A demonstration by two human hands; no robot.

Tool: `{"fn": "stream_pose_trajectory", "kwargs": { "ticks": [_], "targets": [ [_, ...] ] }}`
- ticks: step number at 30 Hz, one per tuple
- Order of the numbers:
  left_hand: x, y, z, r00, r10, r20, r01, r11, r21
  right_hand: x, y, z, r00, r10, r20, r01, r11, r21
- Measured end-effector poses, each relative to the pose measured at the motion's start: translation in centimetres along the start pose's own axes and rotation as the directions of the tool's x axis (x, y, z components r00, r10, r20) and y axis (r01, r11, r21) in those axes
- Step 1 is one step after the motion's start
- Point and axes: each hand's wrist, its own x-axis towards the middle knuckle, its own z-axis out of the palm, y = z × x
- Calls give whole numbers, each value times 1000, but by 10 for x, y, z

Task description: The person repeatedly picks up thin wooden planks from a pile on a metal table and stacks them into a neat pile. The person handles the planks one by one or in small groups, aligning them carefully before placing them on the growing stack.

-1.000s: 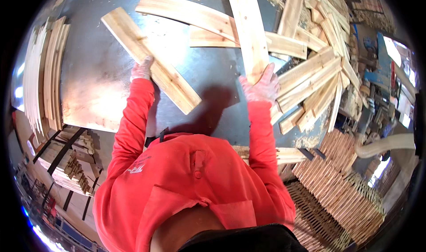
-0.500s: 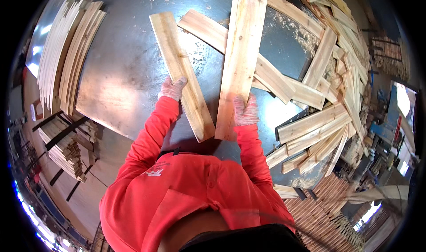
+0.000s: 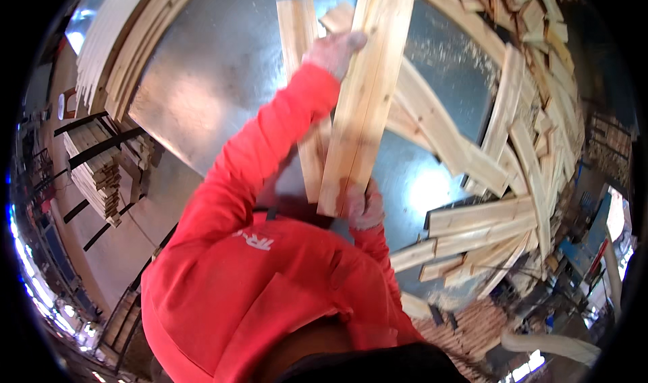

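A long pale wooden board (image 3: pixel 370 99) runs away from me over the table, its near end close to my body. My left hand (image 3: pixel 332 52), in a thin glove, reaches far forward and grips the board's left edge, thumb on top. At the near end, my right hand (image 3: pixel 366 207), also gloved, is closed on the right edge. A shorter board (image 3: pixel 295 29) lies to the left, partly hidden under my left forearm. More boards (image 3: pixel 432 116) lie crosswise behind and to the right of the long one.
The metal-topped table (image 3: pixel 202 72) carries a neat row of boards (image 3: pixel 145 42) at its far left. To the right lies a loose heap of boards (image 3: pixel 482 221) and offcuts, with shavings around. Lower stacks of timber (image 3: pixel 94 174) stand beyond the table's left edge.
My left hand has let go of the shorter board and moved forward and right onto the long board. My right hand stays at its near end. The view has shifted somewhat.
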Motion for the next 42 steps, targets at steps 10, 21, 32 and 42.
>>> {"fn": "stream_pose_trajectory", "kwargs": {
  "ticks": [10, 21, 32, 42],
  "targets": [
    [50, 13, -22, 972, 168, -166, -214, 926, -312, 146, -40, -54, 984, -138, -110, 136, 990, -20],
    [-118, -66, 33, 948, -297, -116, 289, 649, 704, 317, 53, -224, 976, -77, 203, 215, 192, -958],
    [-118, -95, -60, 992, -93, -86, 20, 788, -616, 203, -67, -143, 981, 164, -102, -166, 442, -882],
    [-110, -85, 23, 914, -224, 339, 402, 385, -831, 196, 19, 34, 890, -449, -77, 357, 792, -496]
  ]
}}
